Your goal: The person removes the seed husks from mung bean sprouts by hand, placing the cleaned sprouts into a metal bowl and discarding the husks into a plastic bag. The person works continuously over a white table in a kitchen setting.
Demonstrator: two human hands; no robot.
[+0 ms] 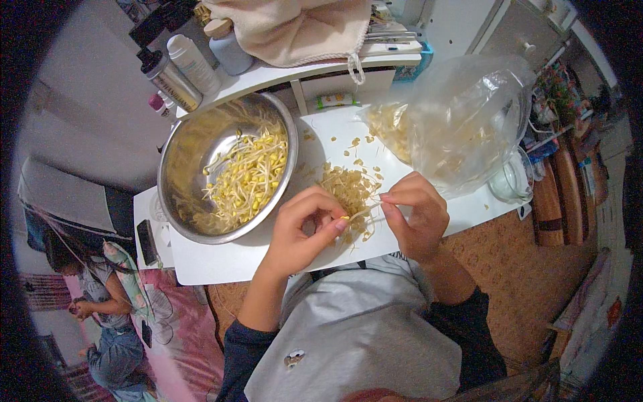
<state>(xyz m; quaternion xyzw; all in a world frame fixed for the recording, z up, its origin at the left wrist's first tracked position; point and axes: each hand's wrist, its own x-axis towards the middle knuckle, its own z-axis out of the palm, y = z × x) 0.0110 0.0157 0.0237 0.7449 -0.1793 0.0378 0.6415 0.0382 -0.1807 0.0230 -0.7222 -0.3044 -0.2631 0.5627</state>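
Between my two hands stretches a single soybean sprout (362,211). My left hand (310,226) pinches its yellow head between thumb and forefinger. The pale tail end is held in the fingertips of my right hand (416,213). Just beyond and beneath the sprout lies a loose heap of root ends and husks (346,183) on the white tabletop (221,266). To the left of my hands, a steel basin (183,166) holds a pile of yellow-headed sprouts (246,178). A clear plastic bag (467,120) with more sprouts inside stands beyond my right hand.
A raised shelf (281,73) along the back carries bottles (193,63) and a beige cloth (301,30). A glass bowl (510,176) is at the right end of the table, and a phone (146,242) at the left. Another person (108,301) sits on a pink-covered bed (186,331).
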